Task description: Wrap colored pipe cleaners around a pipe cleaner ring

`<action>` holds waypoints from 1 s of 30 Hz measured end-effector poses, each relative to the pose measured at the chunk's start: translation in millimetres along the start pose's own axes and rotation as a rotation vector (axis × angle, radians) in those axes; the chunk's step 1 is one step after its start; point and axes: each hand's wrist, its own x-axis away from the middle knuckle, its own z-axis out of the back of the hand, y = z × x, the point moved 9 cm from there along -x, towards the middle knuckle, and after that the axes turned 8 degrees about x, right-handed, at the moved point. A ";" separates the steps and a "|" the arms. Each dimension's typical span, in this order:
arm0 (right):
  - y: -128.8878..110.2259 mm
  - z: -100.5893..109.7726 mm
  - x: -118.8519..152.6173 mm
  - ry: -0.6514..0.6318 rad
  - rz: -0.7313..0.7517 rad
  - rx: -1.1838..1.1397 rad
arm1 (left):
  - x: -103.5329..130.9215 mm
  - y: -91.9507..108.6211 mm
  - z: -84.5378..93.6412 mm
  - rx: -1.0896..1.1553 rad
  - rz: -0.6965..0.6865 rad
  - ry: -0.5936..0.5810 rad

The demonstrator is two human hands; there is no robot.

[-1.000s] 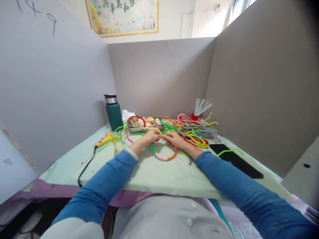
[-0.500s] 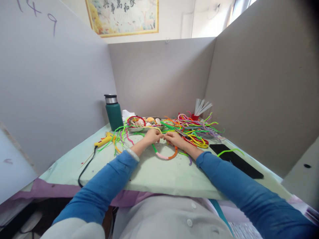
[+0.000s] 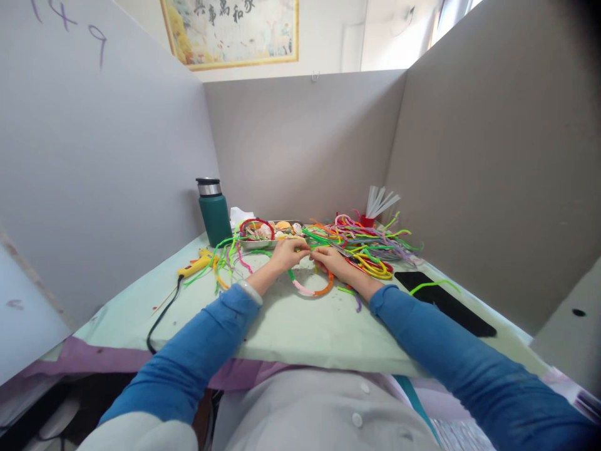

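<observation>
My left hand point(image 3: 288, 254) and my right hand point(image 3: 331, 260) meet at the middle of the table, fingertips pinched close together. Below them hangs the lower curve of a ring of pipe cleaners point(image 3: 306, 291), with green, pink and orange sections. Its upper part is hidden by the fingers, which are closed on it. A pale yellow strand shows just above my left fingers. Beside my right wrist lies a short green and purple pipe cleaner piece point(image 3: 352, 295).
A metal tray point(image 3: 267, 244) of shell-like pieces stands behind, with a heap of pipe cleaners point(image 3: 366, 241) and scissors to its right. At left are a green bottle point(image 3: 215, 216) and a yellow glue gun point(image 3: 191, 268). A black phone-like slab point(image 3: 446, 304) lies right. Grey partitions enclose the table.
Both hands have risen slightly and drawn nearer each other at the fingertips. The ring has shifted up a little with them. Everything else stays put.
</observation>
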 end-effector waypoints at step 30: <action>3.7 -2.2 -1.8 -0.034 0.024 0.032 | 5.6 13.9 -6.8 -0.292 -0.105 -0.049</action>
